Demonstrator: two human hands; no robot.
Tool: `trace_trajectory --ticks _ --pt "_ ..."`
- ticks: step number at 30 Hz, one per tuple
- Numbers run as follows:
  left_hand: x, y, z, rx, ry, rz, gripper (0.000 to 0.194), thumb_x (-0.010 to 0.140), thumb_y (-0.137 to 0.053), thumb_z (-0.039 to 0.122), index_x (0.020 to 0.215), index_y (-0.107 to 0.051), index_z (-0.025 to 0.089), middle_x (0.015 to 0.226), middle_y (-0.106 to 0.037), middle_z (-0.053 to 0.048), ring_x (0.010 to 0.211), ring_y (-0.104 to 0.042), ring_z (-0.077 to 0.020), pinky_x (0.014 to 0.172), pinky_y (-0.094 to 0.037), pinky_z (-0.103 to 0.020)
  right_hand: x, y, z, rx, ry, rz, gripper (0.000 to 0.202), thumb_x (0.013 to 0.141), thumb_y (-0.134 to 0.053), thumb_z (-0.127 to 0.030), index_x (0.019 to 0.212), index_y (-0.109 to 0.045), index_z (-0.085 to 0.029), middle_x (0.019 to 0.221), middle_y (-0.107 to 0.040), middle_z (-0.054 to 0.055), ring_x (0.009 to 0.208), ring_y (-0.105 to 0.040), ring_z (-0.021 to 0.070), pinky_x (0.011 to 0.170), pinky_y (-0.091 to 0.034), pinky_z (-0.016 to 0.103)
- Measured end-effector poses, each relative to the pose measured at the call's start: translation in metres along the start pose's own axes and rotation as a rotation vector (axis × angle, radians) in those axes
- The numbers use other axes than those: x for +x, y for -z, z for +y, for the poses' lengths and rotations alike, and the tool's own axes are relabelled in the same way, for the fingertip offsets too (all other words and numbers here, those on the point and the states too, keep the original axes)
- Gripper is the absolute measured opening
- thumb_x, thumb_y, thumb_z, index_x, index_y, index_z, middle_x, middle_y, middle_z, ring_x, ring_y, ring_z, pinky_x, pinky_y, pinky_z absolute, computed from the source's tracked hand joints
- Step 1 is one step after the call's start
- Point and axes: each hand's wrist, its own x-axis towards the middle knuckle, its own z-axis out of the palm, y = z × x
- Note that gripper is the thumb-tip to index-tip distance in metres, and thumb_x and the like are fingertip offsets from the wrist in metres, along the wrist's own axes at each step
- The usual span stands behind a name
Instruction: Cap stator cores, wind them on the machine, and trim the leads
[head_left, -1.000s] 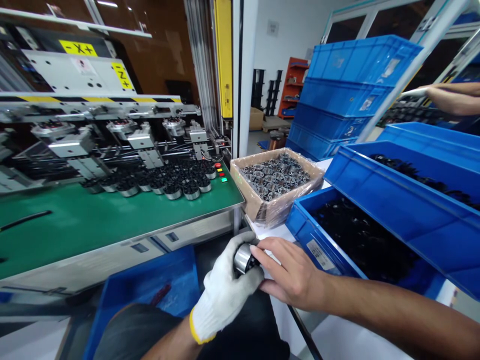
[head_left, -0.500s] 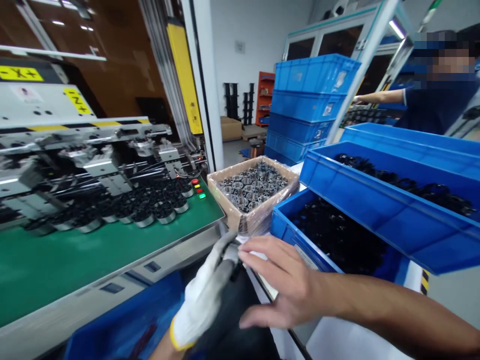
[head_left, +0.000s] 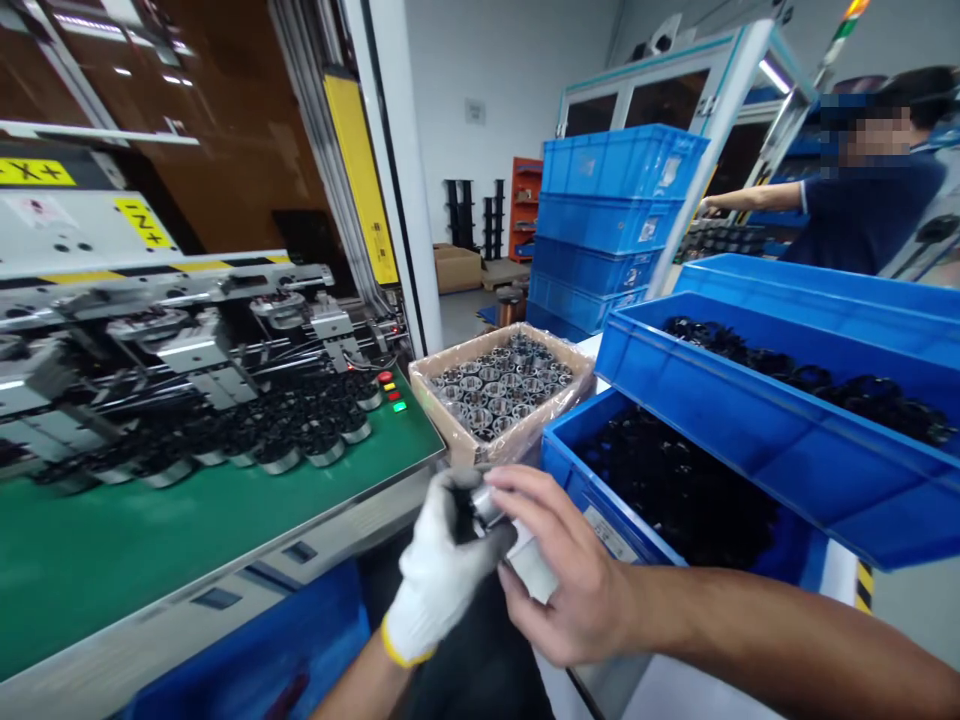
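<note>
Since the earlier frame, rolled left hand (head_left: pixel 448 568) to bare more of the silver-and-black part (head_left: pixel 486 506) and drew the thumb of right hand (head_left: pixel 576 582) nearer, keeping the part pinched in the gloved left grip above the lap (head_left: pixel 472 645), with right grip spread, fingertips at the metal. Judged stiff, fairly heavy for its size, maybe slippery to bare skin, best taken around the metal outside. Read "X" and "+" on one yellow label (head_left: pixel 34 172), "Z" and "+" on another yellow label (head_left: pixel 142 222); found no legible brand.
</note>
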Motion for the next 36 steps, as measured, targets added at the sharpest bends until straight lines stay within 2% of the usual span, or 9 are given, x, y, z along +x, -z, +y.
trace_trajectory --ticks 3,6,13,16,21,24,27,32,36 --pt "0.004 0.018 -0.001 0.074 0.029 0.022 0.062 0.061 -0.085 0.027 0.119 -0.063 0.025 0.1 -0.072 -0.001 0.095 -0.071 -0.0248 0.084 -0.06 -0.036 -0.004 -0.005 0.004 0.046 -0.154 -0.086 0.072 0.079 -0.065 -0.01 0.146 -0.04 -0.011 0.139 -0.053 0.022 0.135 -0.053 0.0287 0.11 -0.052 0.045" --pt "0.003 0.032 -0.005 0.095 0.006 -0.005 0.063 0.057 -0.089 0.022 0.114 -0.063 0.027 0.104 -0.07 0.001 0.093 -0.07 -0.0216 0.081 -0.059 -0.032 -0.01 -0.013 0.009 0.127 -0.104 -0.1 0.061 0.078 -0.072 -0.015 0.134 -0.049 -0.015 0.126 -0.061 0.017 0.12 -0.062 0.0268 0.099 -0.058 0.04" --pt "0.001 0.052 -0.016 -0.206 -0.352 -0.077 0.084 0.029 -0.104 0.036 0.107 -0.072 0.032 0.1 -0.068 0.004 0.086 -0.069 -0.0178 0.075 -0.059 -0.025 -0.007 -0.01 0.001 0.292 -0.093 -0.095 0.046 0.08 -0.067 -0.007 0.124 -0.058 -0.019 0.112 -0.07 0.012 0.105 -0.069 0.0202 0.092 -0.059 0.032" --pt "-0.002 0.056 -0.012 -0.189 -0.251 -0.078 0.092 0.026 -0.104 0.04 0.112 -0.072 0.03 0.093 -0.072 0.004 0.079 -0.071 -0.0182 0.073 -0.06 -0.026 -0.007 -0.009 -0.003 0.334 -0.13 -0.138 0.047 0.079 -0.067 -0.007 0.124 -0.059 -0.019 0.114 -0.071 0.012 0.106 -0.07 0.0207 0.092 -0.059 0.032" --pt "0.0 0.055 -0.002 -0.18 -0.349 -0.007 0.077 0.026 -0.101 0.053 0.093 -0.077 0.024 0.1 -0.074 -0.005 0.085 -0.074 -0.0252 0.074 -0.063 -0.034 -0.013 -0.011 -0.005 0.338 -0.171 -0.163 0.047 0.08 -0.067 -0.009 0.124 -0.057 -0.021 0.117 -0.071 0.012 0.108 -0.07 0.022 0.092 -0.06 0.033" --pt "0.001 0.052 -0.005 -0.143 -0.411 0.012 0.061 0.034 -0.101 0.045 0.086 -0.079 0.023 0.091 -0.077 -0.006 0.078 -0.074 -0.0242 0.071 -0.064 -0.034 -0.012 -0.01 -0.004 0.312 -0.146 -0.16 0.046 0.08 -0.067 -0.011 0.124 -0.057 -0.021 0.121 -0.069 0.014 0.111 -0.069 0.0235 0.092 -0.06 0.035" --pt "-0.002 0.047 -0.015 -0.193 -0.304 0.034 0.058 0.041 -0.1 0.036 0.094 -0.08 0.024 0.103 -0.078 -0.008 0.094 -0.075 -0.0282 0.086 -0.063 -0.038 -0.007 -0.007 -0.002 0.236 -0.08 -0.115 0.047 0.08 -0.065 -0.009 0.124 -0.057 -0.02 0.124 -0.066 0.016 0.115 -0.067 0.0252 0.092 -0.06 0.036" --pt "-0.007 0.04 -0.027 -0.26 0.127 -0.114 0.118 0.033 -0.098 0.019 0.143 -0.056 0.028 0.133 -0.068 -0.007 0.122 -0.065 -0.0328 0.106 -0.054 -0.043 -0.003 -0.004 0.002 -0.001 0.044 -0.029 0.047 0.078 -0.064 -0.006 0.124 -0.059 -0.015 0.106 -0.065 0.013 0.099 -0.068 0.0223 0.083 -0.062 0.033" --pt "-0.007 0.037 -0.032 -0.318 0.152 -0.17 0.076 0.055 -0.089 0.02 0.127 -0.067 0.026 0.127 -0.071 -0.004 0.12 -0.066 -0.0284 0.107 -0.053 -0.038 -0.005 -0.004 0.002 -0.002 0.01 -0.071 0.058 0.08 -0.068 -0.011 0.136 -0.052 -0.013 0.116 -0.064 0.016 0.109 -0.067 0.0248 0.091 -0.061 0.036"
